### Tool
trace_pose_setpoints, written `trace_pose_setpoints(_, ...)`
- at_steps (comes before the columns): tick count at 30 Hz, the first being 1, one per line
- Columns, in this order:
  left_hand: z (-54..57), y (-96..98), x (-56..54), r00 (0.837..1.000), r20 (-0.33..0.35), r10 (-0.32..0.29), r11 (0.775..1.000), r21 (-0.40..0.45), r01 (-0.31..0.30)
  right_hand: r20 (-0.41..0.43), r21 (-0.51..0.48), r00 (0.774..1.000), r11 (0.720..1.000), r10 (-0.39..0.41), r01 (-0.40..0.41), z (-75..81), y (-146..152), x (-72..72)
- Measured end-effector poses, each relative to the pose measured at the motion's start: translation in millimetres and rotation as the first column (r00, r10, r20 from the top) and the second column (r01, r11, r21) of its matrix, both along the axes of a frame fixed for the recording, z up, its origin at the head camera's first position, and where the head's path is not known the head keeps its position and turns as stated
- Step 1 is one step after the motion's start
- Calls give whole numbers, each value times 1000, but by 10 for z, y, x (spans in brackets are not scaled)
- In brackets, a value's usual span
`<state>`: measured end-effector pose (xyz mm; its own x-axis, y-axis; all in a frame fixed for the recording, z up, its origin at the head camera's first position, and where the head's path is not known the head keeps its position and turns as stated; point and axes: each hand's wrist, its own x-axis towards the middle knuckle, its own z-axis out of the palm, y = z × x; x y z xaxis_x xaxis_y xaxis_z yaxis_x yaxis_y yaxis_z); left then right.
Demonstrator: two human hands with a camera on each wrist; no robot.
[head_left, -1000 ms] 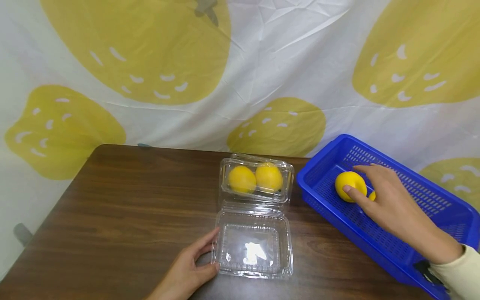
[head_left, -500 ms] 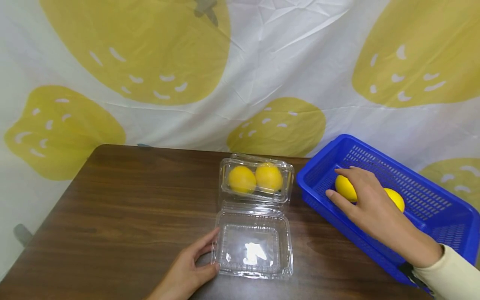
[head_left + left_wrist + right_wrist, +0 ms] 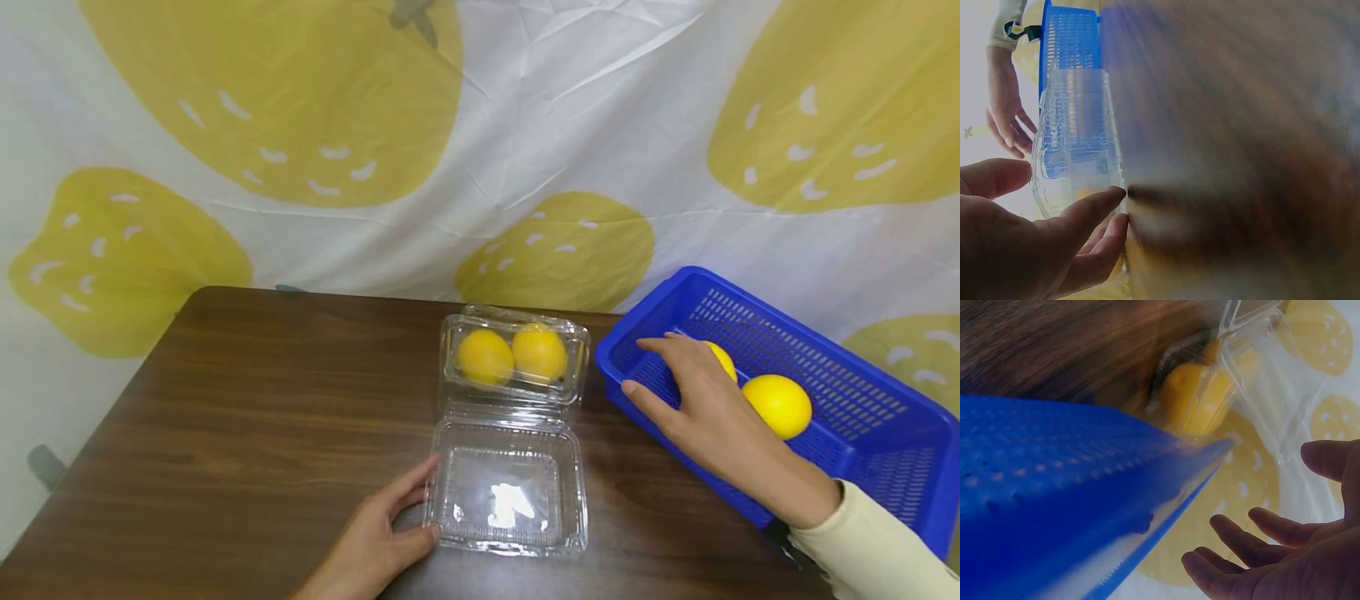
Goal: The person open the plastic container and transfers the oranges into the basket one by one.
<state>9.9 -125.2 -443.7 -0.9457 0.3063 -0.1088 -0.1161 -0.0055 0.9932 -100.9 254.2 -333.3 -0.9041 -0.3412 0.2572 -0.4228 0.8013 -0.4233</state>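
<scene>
From here, brown table (image 3: pixel 262 417): spread left hand (image 3: pixel 377 531) touches the clear box (image 3: pixel 498 462) at eight o'clock; press softly. Right hand (image 3: pixel 716 417), three o'clock, loose, empty.

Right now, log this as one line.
left hand: touching clear box; right hand: over blue basket; yellow fruit: two in basket, two behind clear plastic
</scene>
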Motion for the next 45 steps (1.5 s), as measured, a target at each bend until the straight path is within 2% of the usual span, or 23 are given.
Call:
trace_pose_setpoints(9, 6, -11, 0, 1000, 4, 5, 1000, -14, -5, 46, -39, 999, 999, 28, -26, -38, -199, -44)
trace_pose_setpoints(18, 11, -10, -4, 1000, -16, -7, 999, -32, 7, -23, -100, 997, 992, 78, -80, -114, -401, -114)
trace_pose_setpoints(29, 29, 15, 7, 1000, -5, -3, 1000, -6, 3, -33, -126, 995, 987, 94, -97, -148, -476, -88)
trace_pose_setpoints(40, 20, 17, 20, 1000, -10, -8, 1000, 7, 8, -184, -168, 977, 977, 103, -135, -157, -441, 48)
trace_pose_setpoints(45, 20, 18, 20, 1000, -10, -5, 1000, 7, 5, -227, -202, 968, 967, 107, -154, -171, -410, 108)
